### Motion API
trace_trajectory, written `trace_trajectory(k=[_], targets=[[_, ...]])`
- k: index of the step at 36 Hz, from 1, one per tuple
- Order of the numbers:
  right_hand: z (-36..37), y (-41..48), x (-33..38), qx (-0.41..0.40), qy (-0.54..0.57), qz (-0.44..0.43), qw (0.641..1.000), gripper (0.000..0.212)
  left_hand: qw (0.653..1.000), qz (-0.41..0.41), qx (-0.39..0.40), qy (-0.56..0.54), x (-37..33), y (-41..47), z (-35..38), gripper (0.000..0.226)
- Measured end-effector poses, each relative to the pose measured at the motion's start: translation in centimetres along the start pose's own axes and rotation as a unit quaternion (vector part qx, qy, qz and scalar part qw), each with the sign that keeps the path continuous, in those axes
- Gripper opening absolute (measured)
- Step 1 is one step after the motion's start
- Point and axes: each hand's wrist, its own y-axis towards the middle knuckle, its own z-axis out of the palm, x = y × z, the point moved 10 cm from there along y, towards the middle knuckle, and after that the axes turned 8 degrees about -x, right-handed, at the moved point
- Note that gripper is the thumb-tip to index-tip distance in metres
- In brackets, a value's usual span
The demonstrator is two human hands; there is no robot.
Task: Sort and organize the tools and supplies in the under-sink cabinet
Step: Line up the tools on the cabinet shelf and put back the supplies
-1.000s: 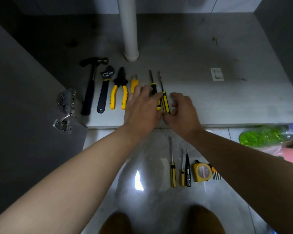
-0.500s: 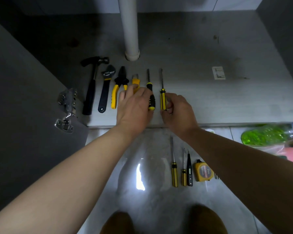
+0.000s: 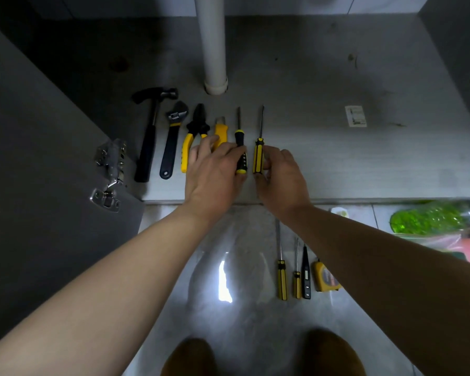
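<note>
On the grey cabinet floor (image 3: 337, 164) lies a row of tools: a black hammer (image 3: 148, 142), an adjustable wrench (image 3: 173, 137), yellow-handled pliers (image 3: 194, 131), a yellow utility knife (image 3: 221, 130) and two screwdrivers. My left hand (image 3: 215, 172) grips the handle of the black-and-yellow screwdriver (image 3: 239, 142). My right hand (image 3: 281, 177) pinches the handle of the yellow-striped screwdriver (image 3: 259, 153) just to its right. Both screwdrivers point away from me, roughly parallel and a little apart.
A white drain pipe (image 3: 212, 50) rises behind the row. The open cabinet door with its metal hinge (image 3: 109, 175) stands at left. On the tiled floor in front lie two more screwdrivers (image 3: 282, 278), a tester pen (image 3: 306, 278), a tape measure (image 3: 324, 276) and a green bottle (image 3: 432, 217).
The two screwdrivers, close together and tilted a second ago, now lie apart and straighter. Both hands have shifted slightly left and back along the handles.
</note>
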Motion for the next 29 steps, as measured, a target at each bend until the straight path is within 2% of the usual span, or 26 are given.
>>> trace_trajectory(k=[3, 8, 15, 29], targets=[[0.2, -0.1, 0.0, -0.001, -0.007, 0.007, 1.000, 0.043, 1.000, -0.008, -0.008, 0.003, 0.3, -0.2, 0.0, 0.054], [0.1, -0.2, 0.0, 0.002, 0.005, -0.005, 1.000, 0.066, 1.000, -0.010, -0.003, -0.009, 0.3, -0.2, 0.3, 0.056], [-0.3, -0.2, 0.7, -0.009, -0.022, -0.034, 0.999, 0.053, 1.000, -0.016, 0.001, -0.027, 0.4, -0.4, 0.3, 0.057], [-0.4, -0.2, 0.9, -0.001, -0.032, -0.054, 0.998, 0.051, 1.000, -0.015, 0.002, -0.027, 0.0, -0.6, 0.2, 0.056]])
